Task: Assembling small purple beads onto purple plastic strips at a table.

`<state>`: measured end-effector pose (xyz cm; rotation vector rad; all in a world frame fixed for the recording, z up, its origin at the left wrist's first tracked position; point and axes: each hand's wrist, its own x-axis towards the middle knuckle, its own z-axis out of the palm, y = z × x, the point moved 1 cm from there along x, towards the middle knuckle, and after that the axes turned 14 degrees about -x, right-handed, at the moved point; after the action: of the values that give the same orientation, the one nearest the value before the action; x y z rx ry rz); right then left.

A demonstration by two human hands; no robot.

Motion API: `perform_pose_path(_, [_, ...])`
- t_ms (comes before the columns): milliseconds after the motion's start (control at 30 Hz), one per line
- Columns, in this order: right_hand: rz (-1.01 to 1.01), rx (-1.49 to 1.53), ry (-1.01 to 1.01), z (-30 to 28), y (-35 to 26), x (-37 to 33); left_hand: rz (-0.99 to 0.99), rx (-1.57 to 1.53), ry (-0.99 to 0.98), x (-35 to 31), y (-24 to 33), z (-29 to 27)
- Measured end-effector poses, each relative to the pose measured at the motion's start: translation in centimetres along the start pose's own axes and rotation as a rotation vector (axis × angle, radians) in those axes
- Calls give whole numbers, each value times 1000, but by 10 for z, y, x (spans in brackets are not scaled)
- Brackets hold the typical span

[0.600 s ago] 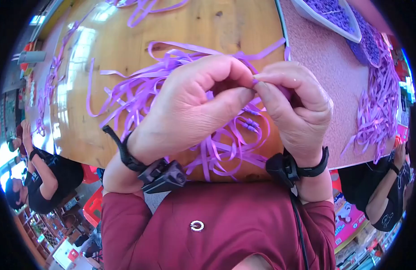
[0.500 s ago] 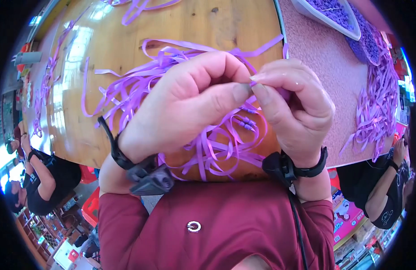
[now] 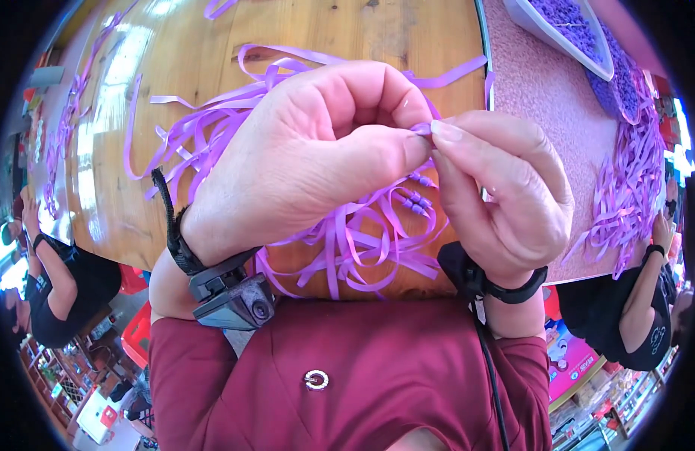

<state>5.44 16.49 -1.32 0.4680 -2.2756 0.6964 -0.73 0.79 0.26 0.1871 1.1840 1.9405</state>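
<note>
Between my two hands, above the table, a small bit of purple ribbon (image 3: 421,129) is pinched at the fingertips. My left hand (image 3: 302,161) is closed, with its thumb and index finger on the ribbon. From the right, my right hand (image 3: 516,188) meets it, thumb and index finger closed on the same bit. Most of what lies inside the fingers is hidden. Below and behind the hands spreads a loose tangle of purple ribbons (image 3: 355,244). A few small dark purple beads (image 3: 415,203) sit among them, near my right hand.
A white tray (image 3: 604,66) of small purple pieces stands at the far right, beside a purple container (image 3: 616,86). A thick bunch of ribbons (image 3: 625,195) lies on the pink tabletop (image 3: 543,113). One person (image 3: 54,282) is at far left, another (image 3: 637,323) at far right.
My right fingertips have shifted from pressing close beside the left thumb to a pinch with straighter fingers, and more purple ribbon shows between the hands. The whole view has shifted slightly.
</note>
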Motion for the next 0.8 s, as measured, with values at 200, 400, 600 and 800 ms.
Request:
perform_pose_path(200, [148, 20, -44, -2, -5, 4, 82, 92, 43, -4, 1, 5])
perform_pose_path(400, [271, 83, 10, 1, -7, 0, 617, 671, -32, 1, -2, 1])
perform_pose_path(600, [299, 74, 26, -1, -8, 1, 352, 140, 47, -2, -7, 8])
perform_pose_path(800, [289, 66, 55, -1, -6, 1, 219, -18, 29, -2, -8, 7])
